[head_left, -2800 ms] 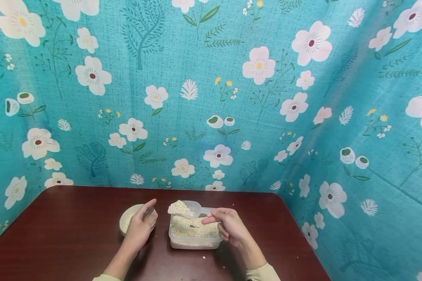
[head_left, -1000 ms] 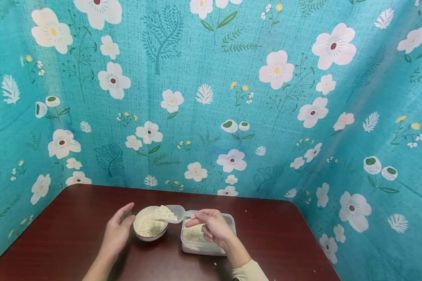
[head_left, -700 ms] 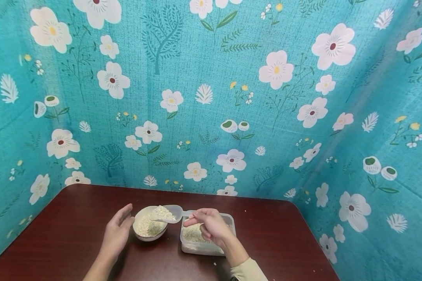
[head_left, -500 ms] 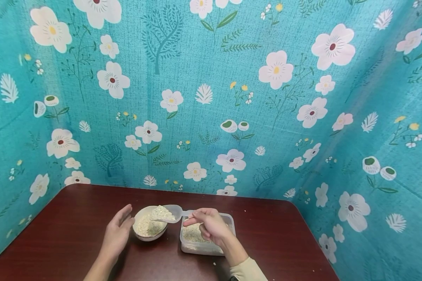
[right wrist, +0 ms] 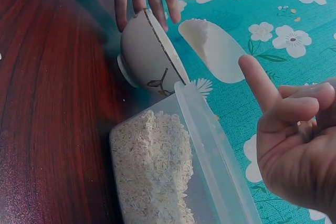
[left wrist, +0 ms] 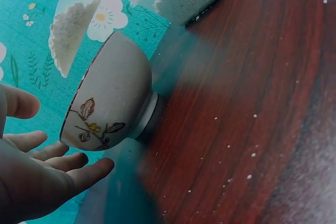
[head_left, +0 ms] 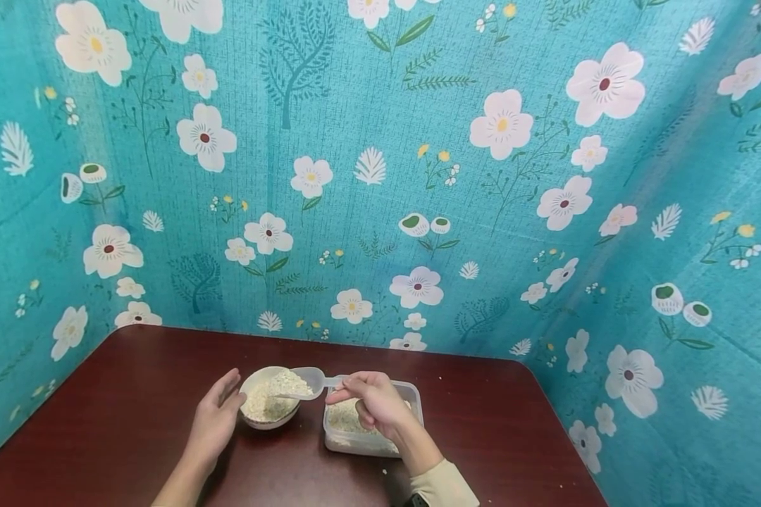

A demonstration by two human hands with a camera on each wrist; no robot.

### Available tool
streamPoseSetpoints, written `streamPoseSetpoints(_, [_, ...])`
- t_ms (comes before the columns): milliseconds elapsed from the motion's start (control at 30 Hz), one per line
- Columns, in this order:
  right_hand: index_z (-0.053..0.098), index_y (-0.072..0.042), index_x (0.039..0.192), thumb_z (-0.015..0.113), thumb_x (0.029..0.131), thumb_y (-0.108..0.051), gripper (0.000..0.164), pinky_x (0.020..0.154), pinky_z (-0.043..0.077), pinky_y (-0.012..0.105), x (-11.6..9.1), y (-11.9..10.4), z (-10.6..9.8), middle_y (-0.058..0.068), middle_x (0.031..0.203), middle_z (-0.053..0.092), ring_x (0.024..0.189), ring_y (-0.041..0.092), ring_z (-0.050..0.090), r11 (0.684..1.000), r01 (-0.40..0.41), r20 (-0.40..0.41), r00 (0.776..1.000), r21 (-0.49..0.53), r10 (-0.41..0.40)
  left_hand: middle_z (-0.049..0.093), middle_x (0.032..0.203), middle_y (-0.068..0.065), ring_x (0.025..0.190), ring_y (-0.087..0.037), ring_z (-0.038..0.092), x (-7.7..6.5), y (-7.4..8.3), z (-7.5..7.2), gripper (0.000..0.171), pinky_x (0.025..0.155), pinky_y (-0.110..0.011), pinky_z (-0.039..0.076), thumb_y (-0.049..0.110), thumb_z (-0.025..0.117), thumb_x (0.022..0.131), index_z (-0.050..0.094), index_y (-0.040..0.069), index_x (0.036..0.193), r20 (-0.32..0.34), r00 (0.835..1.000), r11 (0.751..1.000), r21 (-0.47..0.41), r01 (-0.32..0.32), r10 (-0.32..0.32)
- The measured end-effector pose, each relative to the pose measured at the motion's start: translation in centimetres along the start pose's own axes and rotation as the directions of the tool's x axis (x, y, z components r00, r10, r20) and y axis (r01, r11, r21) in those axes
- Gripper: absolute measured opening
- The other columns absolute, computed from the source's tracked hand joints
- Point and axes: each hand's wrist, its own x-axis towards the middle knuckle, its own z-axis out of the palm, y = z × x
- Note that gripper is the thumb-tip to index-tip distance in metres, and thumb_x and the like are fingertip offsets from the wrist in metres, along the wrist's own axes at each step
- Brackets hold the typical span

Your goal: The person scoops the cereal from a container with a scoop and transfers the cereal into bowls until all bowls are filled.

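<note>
Scoop (head_left: 313,380) runs crosswise, its mouth pointing left over the bowl (head_left: 271,424).

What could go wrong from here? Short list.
1. The scoop is heaped with pale grains, so some might slide off and miss the bowl; stray grains lie on the table.
2. The right hand holds only the handle end, so a wrist twist could tip the load.
3. The left hand isn't gripping the bowl, so a bump might shift it.
</note>
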Motion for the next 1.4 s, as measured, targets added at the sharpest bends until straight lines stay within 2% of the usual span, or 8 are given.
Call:
streamPoseSetpoints(200, [0.061, 0.007, 0.107, 0.055, 0.102, -0.015, 0.023, 0.031, 0.025, 0.017, 0.1, 0.0, 0.2, 0.02, 0.097, 0.075, 0.034, 0.002, 0.03, 1.0, 0.001, -0.006, 1.0, -0.006, -0.001, 0.022, 0.162, -0.023, 0.148, -0.041, 0.023, 0.0, -0.1, 0.2, 0.059, 0.111, -0.058, 0.038, 0.007, 0.04, 0.105, 0.019, 0.002, 0.16, 0.017, 1.0, 0.999, -0.039, 0.02, -0.019])
streamPoseSetpoints(333, [0.061, 0.009, 0.107, 0.054, 0.103, -0.014, 0.025, 0.031, 0.026, 0.017, 0.2, -0.2, 0.4, 0.021, 0.098, 0.075, 0.033, 0.003, 0.031, 1.0, 0.009, 0.001, 1.0, -0.015, -0.008, 0.021, 0.163, -0.023, 0.148, -0.04, 0.023, 0.0, -0.2, 0.4, 0.058, 0.11, -0.058, 0.04, 0.005, 0.037, 0.105, 0.019, 0.002, 0.16, 0.024, 0.999, 0.999, -0.044, 0.023, -0.022])
streamPoseSetpoints(533, [0.062, 0.012, 0.108, 0.054, 0.103, -0.014, 0.027, 0.031, 0.024, 0.017, 0.4, -0.5, 0.6, 0.018, 0.096, 0.075, 0.034, 0.003, 0.031, 0.999, 0.014, 0.004, 1.0, -0.042, -0.014, 0.019, 0.163, -0.023, 0.149, -0.04, 0.021, 0.1, -0.1, 0.5, 0.058, 0.11, -0.058, 0.039, 0.003, 0.033, 0.104, 0.018, 0.002, 0.16, 0.033, 0.999, 0.997, -0.063, 0.04, -0.038])
streamPoseSetpoints(1000, [0.065, 0.011, 0.107, 0.052, 0.103, -0.011, 0.025, 0.032, 0.025, 0.016, 0.5, -0.8, 1.7, 0.019, 0.092, 0.075, 0.034, 0.003, 0.03, 0.992, 0.039, -0.059, 0.997, -0.121, -0.046, 0.017, 0.162, -0.028, 0.149, -0.043, 0.017, 0.1, -0.5, 0.6, 0.057, 0.11, -0.058, 0.039, 0.001, 0.032, 0.104, 0.02, 0.0, 0.159, 0.036, 0.998, 0.997, -0.064, 0.051, -0.049])
streamPoseSetpoints(1167, [0.066, 0.008, 0.105, 0.052, 0.103, -0.011, 0.024, 0.032, 0.027, 0.017, 0.3, -1.0, 2.0, 0.019, 0.092, 0.075, 0.033, 0.005, 0.03, 0.985, 0.062, -0.068, 0.995, -0.163, -0.074, 0.013, 0.162, -0.03, 0.149, -0.042, 0.013, 0.1, -0.6, 0.7, 0.058, 0.112, -0.056, 0.037, -0.001, 0.03, 0.102, 0.019, -0.001, 0.159, 0.041, 0.998, 0.997, -0.056, 0.058, -0.055])
streamPoseSetpoints(1400, [0.07, 0.001, 0.103, 0.052, 0.104, -0.014, 0.024, 0.031, 0.027, 0.019, 0.2, -1.2, 2.6, 0.008, 0.087, 0.077, 0.032, 0.005, 0.03, 0.958, 0.082, -0.089, 0.99, -0.275, -0.11, 0.008, 0.163, -0.029, 0.149, -0.041, 0.011, 0.1, -0.6, 0.8, 0.061, 0.112, -0.056, 0.037, -0.003, 0.027, 0.099, 0.017, -0.002, 0.159, 0.041, 0.997, 0.997, -0.041, 0.063, -0.061])
